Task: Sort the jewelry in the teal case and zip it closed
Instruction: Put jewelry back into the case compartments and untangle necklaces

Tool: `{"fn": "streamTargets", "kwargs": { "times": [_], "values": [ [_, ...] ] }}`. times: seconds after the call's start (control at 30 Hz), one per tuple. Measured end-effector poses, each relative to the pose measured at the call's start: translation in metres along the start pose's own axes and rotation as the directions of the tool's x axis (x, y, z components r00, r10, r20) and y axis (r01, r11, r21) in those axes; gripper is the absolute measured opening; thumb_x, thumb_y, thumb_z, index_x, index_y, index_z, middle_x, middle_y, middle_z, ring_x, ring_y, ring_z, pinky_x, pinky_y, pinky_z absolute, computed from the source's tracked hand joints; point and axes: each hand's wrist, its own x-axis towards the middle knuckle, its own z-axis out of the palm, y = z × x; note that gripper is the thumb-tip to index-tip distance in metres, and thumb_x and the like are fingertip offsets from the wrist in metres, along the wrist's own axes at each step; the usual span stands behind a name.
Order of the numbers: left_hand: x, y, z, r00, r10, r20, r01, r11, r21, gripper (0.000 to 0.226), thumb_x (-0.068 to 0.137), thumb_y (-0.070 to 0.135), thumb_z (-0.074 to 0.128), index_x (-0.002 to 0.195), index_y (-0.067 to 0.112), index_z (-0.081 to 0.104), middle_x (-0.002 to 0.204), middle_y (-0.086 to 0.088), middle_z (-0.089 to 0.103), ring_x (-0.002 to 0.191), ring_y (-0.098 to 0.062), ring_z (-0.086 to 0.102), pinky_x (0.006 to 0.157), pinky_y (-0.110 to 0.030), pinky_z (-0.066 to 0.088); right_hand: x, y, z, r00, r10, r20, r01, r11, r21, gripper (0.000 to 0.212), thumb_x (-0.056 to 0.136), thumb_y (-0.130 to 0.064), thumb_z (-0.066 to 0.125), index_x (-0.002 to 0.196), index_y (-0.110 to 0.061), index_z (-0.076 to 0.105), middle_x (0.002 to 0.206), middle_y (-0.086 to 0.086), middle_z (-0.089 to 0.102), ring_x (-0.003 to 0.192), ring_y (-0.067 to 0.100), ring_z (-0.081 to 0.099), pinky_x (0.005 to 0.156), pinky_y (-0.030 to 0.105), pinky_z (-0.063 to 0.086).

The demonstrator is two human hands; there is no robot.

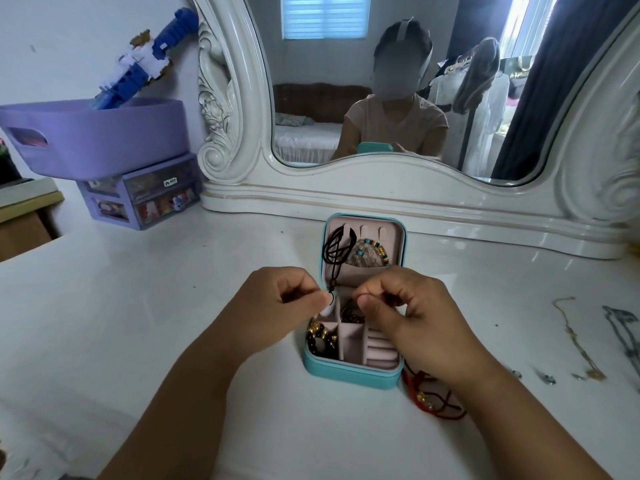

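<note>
In the head view, the open teal case (349, 370) sits before the mirror (381, 181), both hands above it, the left hand (277, 303) and right hand (405, 306) pinching the black cord necklace (337, 247), seemingly to settle it inside.

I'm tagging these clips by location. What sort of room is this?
Most likely a bedroom, at a dressing table: an ornate white mirror stands on the white tabletop, a bed shows in its reflection, and clothes hang beside a curtain there.
</note>
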Motion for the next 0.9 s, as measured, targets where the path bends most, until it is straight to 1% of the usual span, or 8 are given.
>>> {"fn": "streamTargets", "kwargs": {
  "times": [0.13,0.27,0.47,0.57,0.63,0.7,0.8,0.9],
  "values": [
    [-0.003,0.003,-0.003,0.993,0.015,0.117,-0.008,0.998,-0.059,0.016,0.075,0.006,0.065,0.069,0.019,0.072,0.062,-0.003,0.07,0.056,-0.01,0.061,0.056,-0.017,0.047,0.0,0.0,-0.001,1.0,0.0,-0.02,0.0,1.0,-0.007,0.014,0.081,-0.009,0.064,0.072,-0.019,0.067,0.073,-0.005,0.064,0.072,0.01,0.059,0.065,0.018,0.046],
    [-0.004,0.002,0.001,0.947,0.023,0.32,-0.03,0.999,0.016,0.029,0.074,-0.001,0.067,0.069,0.027,0.071,0.046,0.006,0.051,0.045,-0.004,0.038,0.048,-0.015,0.032,0.001,0.001,-0.003,0.997,0.019,-0.071,-0.017,1.0,0.017,0.012,0.081,-0.008,0.064,0.072,-0.015,0.067,0.073,-0.002,0.066,0.069,0.007,0.058,0.063,0.017,0.046],
    [-0.002,0.0,0.004,0.971,0.138,0.196,-0.147,0.989,0.029,0.029,0.069,0.0,0.073,0.072,0.029,0.071,0.064,0.009,0.057,0.047,-0.005,0.04,0.05,-0.011,0.034,0.001,-0.004,-0.018,0.95,0.122,-0.286,-0.076,0.983,0.164,0.014,0.083,-0.007,0.062,0.073,-0.015,0.067,0.071,-0.006,0.067,0.063,-0.004,0.056,0.06,0.006,0.043],
    [0.001,-0.002,0.007,0.98,0.116,0.159,-0.125,0.991,0.05,0.023,0.068,0.003,0.076,0.063,0.025,0.072,0.068,-0.004,0.061,0.054,-0.025,0.052,0.054,-0.02,0.04,0.0,-0.007,-0.036,0.915,0.232,-0.329,-0.169,0.963,0.209,0.015,0.083,-0.011,0.063,0.069,-0.015,0.067,0.069,-0.004,0.068,0.06,-0.003,0.056,0.055,0.006,0.043],
    [0.002,-0.003,0.008,0.976,0.112,0.185,-0.122,0.992,0.041,0.025,0.067,0.003,0.077,0.053,0.02,0.068,0.062,-0.001,0.056,0.05,-0.014,0.05,0.053,-0.017,0.037,-0.005,-0.009,-0.05,0.93,0.279,-0.237,-0.262,0.96,0.101,0.013,0.081,-0.017,0.064,0.068,-0.017,0.067,0.07,-0.001,0.069,0.059,0.0,0.057,0.053,0.007,0.042],
    [0.001,-0.004,0.008,0.964,0.137,0.226,-0.15,0.988,0.039,0.031,0.068,0.005,0.078,0.045,0.016,0.06,0.059,0.005,0.051,0.05,-0.003,0.047,0.052,-0.015,0.034,-0.017,-0.011,-0.061,0.951,0.309,-0.024,-0.31,0.949,-0.058,0.01,0.079,-0.02,0.067,0.069,-0.02,0.069,0.069,-0.005,0.07,0.059,-0.001,0.059,0.052,0.005,0.043],
    [0.001,-0.002,0.006,0.96,0.194,0.203,-0.213,0.974,0.072,0.024,0.07,0.017,0.074,0.049,0.013,0.062,0.06,0.003,0.057,0.057,-0.006,0.053,0.056,-0.02,0.039,-0.04,-0.014,-0.066,0.9,0.336,0.276,-0.288,0.936,-0.2,0.002,0.074,-0.023,0.072,0.073,-0.025,0.071,0.073,-0.009,0.068,0.064,-0.001,0.061,0.057,0.01,0.046],
    [-0.001,0.0,0.007,0.973,0.202,0.114,-0.212,0.974,0.084,0.022,0.077,0.016,0.072,0.056,0.017,0.063,0.052,0.007,0.058,0.048,-0.002,0.047,0.048,-0.01,0.034,-0.06,-0.013,-0.065,0.868,0.315,0.384,-0.217,0.936,-0.278,0.013,0.067,-0.033,0.075,0.079,-0.034,0.07,0.082,-0.01,0.062,0.078,0.001,0.058,0.067,0.016,0.048]
  ]
}}
